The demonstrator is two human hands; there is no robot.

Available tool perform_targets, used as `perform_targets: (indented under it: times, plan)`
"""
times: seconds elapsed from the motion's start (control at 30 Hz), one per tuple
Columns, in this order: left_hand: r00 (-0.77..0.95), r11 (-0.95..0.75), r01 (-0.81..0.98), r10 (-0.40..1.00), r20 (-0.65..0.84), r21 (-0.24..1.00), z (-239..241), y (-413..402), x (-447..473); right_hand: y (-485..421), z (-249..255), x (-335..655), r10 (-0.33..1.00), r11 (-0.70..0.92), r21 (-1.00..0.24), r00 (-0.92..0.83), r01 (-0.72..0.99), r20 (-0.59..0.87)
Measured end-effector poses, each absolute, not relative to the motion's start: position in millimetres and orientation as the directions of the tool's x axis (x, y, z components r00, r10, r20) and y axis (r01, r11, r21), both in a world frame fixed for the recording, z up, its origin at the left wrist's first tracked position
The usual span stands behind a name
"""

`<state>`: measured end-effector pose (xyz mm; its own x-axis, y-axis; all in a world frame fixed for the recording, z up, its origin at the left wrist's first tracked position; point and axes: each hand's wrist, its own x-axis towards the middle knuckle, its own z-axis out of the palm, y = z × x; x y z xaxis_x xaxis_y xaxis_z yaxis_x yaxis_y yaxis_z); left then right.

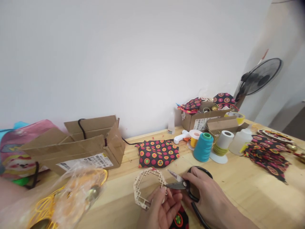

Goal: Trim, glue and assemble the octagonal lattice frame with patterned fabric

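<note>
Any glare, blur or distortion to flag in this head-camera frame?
Head view: the wall is brightest around its middle, the upper-right corner dark; whitish glare on the plastic bag; box label print too soft to read; fan stretched, probably by a wide lens; scissors clear enough to show parted blades.

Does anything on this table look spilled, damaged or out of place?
No spill or plain damage shows. Slightly untidy: the patterned cloth behind the lattice frame lies rumpled, and yellow cord lies in loose loops with the clear bag at left.
</note>
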<state>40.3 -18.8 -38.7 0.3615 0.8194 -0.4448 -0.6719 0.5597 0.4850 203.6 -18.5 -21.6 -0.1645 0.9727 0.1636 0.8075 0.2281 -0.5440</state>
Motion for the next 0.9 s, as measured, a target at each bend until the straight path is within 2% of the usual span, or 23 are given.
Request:
perform_targets:
  times: [0.3,0.63,0.9]
  plan:
    - [0.436,0.612,-0.594,0.79,-0.431,0.522,-38,-17,38,-15,-21,203,0.985,0.171,-0.551,-0.124,0.817,0.122]
    - [0.428,0.599,-0.632,0.799,-0.423,0.492,-47,-15,39,-17,-22,202,0.989,0.139,-0.554,-0.091,0.821,0.113]
    - [0.315,0.529,-0.673,0.837,-0.447,0.517,-46,-19,42,-17,-27,201,0.985,0.159,-0.541,-0.099,0.826,0.139]
